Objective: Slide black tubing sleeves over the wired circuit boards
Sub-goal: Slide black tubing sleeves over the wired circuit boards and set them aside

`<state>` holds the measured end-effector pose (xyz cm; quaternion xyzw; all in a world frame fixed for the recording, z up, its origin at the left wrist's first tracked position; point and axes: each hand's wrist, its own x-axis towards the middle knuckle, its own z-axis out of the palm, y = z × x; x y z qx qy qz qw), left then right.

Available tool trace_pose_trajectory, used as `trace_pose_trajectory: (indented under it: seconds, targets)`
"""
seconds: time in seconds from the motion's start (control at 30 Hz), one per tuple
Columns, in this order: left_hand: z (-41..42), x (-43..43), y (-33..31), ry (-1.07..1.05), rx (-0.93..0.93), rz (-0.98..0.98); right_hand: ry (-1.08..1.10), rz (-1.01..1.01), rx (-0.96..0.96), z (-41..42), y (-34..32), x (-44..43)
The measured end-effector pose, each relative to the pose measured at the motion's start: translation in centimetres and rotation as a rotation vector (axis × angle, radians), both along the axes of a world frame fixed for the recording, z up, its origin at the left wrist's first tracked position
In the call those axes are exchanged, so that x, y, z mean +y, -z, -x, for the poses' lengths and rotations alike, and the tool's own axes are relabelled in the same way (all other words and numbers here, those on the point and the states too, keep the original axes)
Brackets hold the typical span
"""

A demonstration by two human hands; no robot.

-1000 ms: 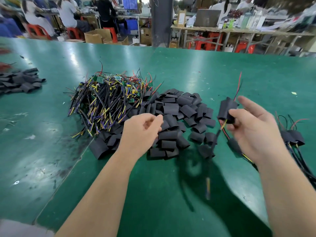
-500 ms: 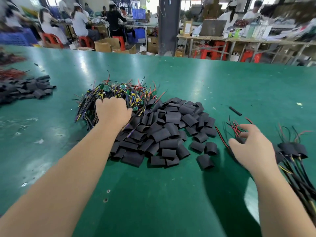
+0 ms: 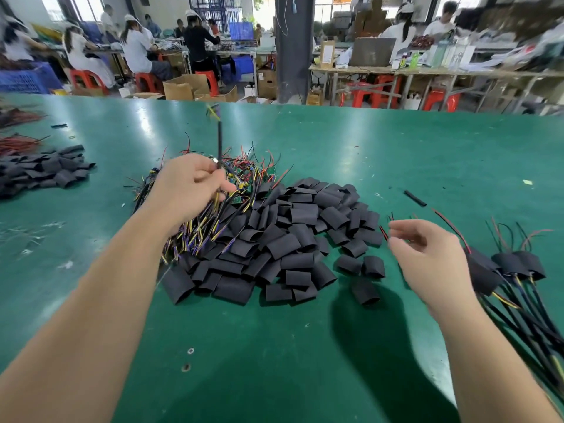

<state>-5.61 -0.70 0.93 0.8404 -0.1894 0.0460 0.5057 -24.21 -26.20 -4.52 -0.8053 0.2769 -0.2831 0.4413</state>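
A heap of black tubing sleeves [image 3: 293, 239] lies in the middle of the green table [image 3: 396, 154]. Behind it, to the left, is a tangle of wired circuit boards [image 3: 244, 175] with yellow, red and black leads. My left hand [image 3: 189, 190] is raised over that tangle, shut on one wired board whose black cable [image 3: 219, 141] sticks upward. My right hand [image 3: 427, 257] hovers right of the sleeve heap, fingers apart, holding nothing. Right of it lie sleeved boards [image 3: 512, 267] with cables trailing toward me.
A second pile of black sleeves [image 3: 45, 169] and red wires [image 3: 18, 143] sit at the far left. A loose thin black tube [image 3: 415, 198] lies behind my right hand. Other people work at benches beyond the table's far edge.
My left hand has closed on a wired board and lifted it out of the tangle. My right hand has let go of the sleeved board and risen off the finished pile, fingers spread.
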Motion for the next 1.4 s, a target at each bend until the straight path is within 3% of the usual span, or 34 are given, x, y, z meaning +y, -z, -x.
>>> trace_pose_trajectory:
  seconds: [0.13,0.17,0.23,0.4,0.53,0.67,0.77,0.9,1.0,1.13,1.27,1.33,1.4]
  targets:
    - [4.3,0.0,0.8,0.407,-0.050,-0.188,-0.506,-0.775,-0.282,-0.2,-0.1,2.1]
    - [5.2,-0.3,1.3,0.457,-0.036,-0.251,-0.594,-0.893,-0.312,-0.2,-0.1,2.4]
    - [6.4,-1.0,2.4,0.502,-0.018,-0.379,-0.644,-0.991,-0.329,-0.5,0.1,2.9]
    - [7.7,-2.2,4.7,0.551,-0.111,-0.593,-0.341,-1.090,-0.316,-1.2,0.3,2.7]
    - [8.2,-3.0,5.2,0.536,-0.102,-0.612,-0.354,-1.023,-0.335,-1.2,0.8,2.4]
    - [9.1,-5.8,4.8,0.642,0.132,-0.272,-0.473,-0.945,-0.348,-1.2,1.1,3.1]
    - [9.1,-7.3,4.9,0.646,0.230,-0.185,-0.490,-0.867,-0.334,-1.1,1.2,3.3]
    - [9.0,-7.3,5.8,0.634,0.514,0.082,-0.478,-0.779,-0.337,-1.1,1.4,2.6]
    - [8.6,-6.7,6.4,0.595,0.687,0.168,-0.590,-0.724,-0.339,-1.3,1.8,2.6]
    - [7.3,-5.2,6.7,0.569,0.883,0.212,-0.748,-0.673,-0.193,-2.5,2.1,3.1]
    - [6.5,-4.4,7.2,0.532,0.869,0.306,-0.891,-0.694,-0.090,-4.5,0.8,2.6]
    - [6.5,-4.3,7.3,0.523,0.855,0.324,-0.733,-0.454,0.012,-6.1,0.1,2.9]
    - [6.4,-4.3,7.4,0.510,0.857,0.329,-0.454,-0.003,0.164,-8.1,-0.2,3.2]
